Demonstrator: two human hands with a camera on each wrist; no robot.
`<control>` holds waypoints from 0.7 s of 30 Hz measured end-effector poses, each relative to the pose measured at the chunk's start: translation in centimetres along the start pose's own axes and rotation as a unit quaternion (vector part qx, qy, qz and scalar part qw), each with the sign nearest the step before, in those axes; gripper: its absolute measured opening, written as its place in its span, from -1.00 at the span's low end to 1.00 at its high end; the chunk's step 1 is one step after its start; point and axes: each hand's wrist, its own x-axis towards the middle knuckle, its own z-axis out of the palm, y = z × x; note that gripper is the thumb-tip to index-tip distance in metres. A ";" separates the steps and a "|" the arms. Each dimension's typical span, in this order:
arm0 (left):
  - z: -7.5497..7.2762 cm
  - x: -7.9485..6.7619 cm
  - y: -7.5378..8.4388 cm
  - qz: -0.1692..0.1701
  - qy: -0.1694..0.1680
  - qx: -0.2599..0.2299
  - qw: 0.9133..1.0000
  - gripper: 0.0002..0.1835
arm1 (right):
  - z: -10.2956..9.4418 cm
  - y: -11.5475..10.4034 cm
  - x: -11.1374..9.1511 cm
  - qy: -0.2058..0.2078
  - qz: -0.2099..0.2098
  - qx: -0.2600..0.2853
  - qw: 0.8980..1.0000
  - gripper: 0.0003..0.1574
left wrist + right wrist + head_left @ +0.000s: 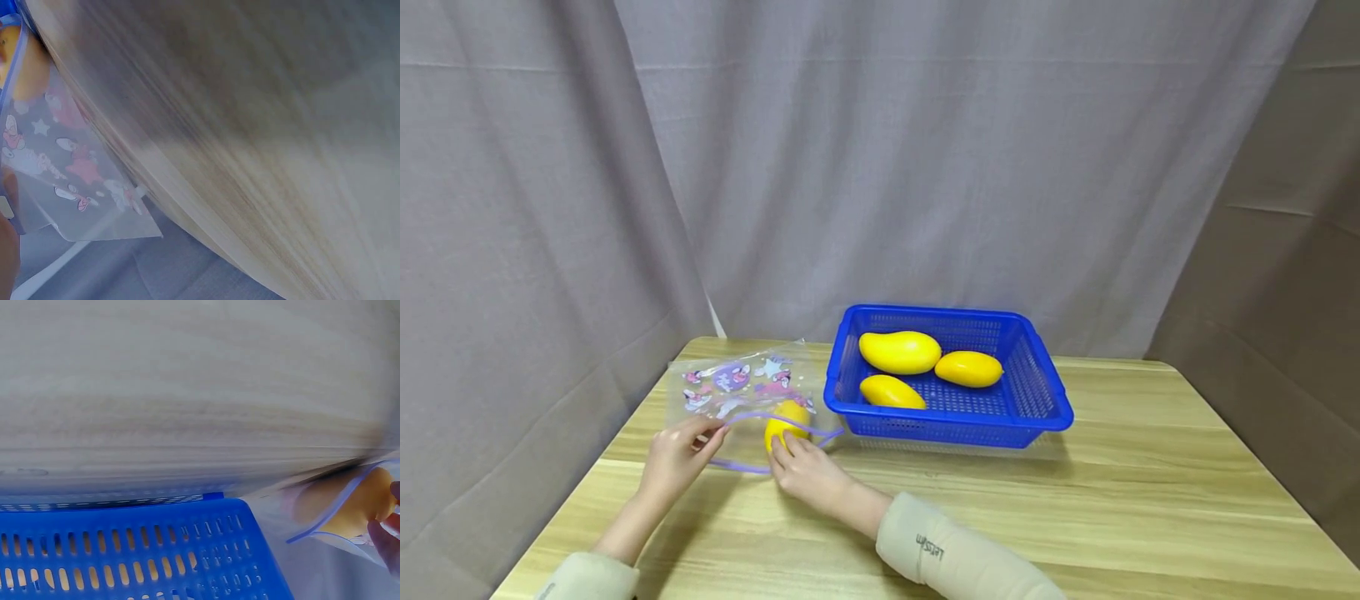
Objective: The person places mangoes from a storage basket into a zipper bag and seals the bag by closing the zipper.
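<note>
A clear zip bag (745, 379) with pink and purple cartoon prints lies on the left of the table, its purple-edged mouth spread toward me. My left hand (677, 454) pinches the upper edge of that mouth at its left end. In my right hand (808, 475) is a yellow mango (788, 421), gripped by its near end at the bag's mouth. Its far part lies inside the bag, as the right wrist view also shows with the mango (356, 503) crossing the purple edge. Only a little of the left hand (7, 262) shows in the left wrist view.
Right of the bag stands a blue plastic basket (951, 425) with perforated walls. It holds three yellow mangoes, a large one (900, 352) at the back left, one (968, 368) at the right and one (892, 392) in front. Grey curtains (925, 167) rise behind the wooden table (1150, 500).
</note>
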 end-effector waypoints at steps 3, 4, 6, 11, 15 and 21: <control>0.0 0.1 0.0 0.006 0.005 0.002 1.000 -0.84 | 0.0 -0.2 0.3 -0.024 0.006 0.007 1.000 -0.57; 0.0 0.2 0.0 0.008 0.007 0.003 1.000 -0.84 | 0.0 -0.3 0.4 -0.029 0.010 0.008 1.000 -0.56; 0.1 0.3 -0.1 0.013 0.010 0.003 1.000 -0.84 | 0.1 -0.4 0.5 -0.042 0.021 0.011 0.999 -0.55; 0.2 0.5 0.0 0.023 0.015 0.000 1.000 -0.84 | 0.5 -0.8 1.0 -0.078 0.056 0.023 0.995 -0.52; 0.3 0.6 0.0 0.025 0.023 -0.008 0.999 -0.84 | 1.0 -1.0 1.4 -0.101 0.084 0.041 0.990 -0.49; 0.3 0.7 0.1 0.033 0.040 -0.019 0.998 -0.82 | 1.5 -0.8 2.0 -0.115 0.118 0.067 0.984 -0.47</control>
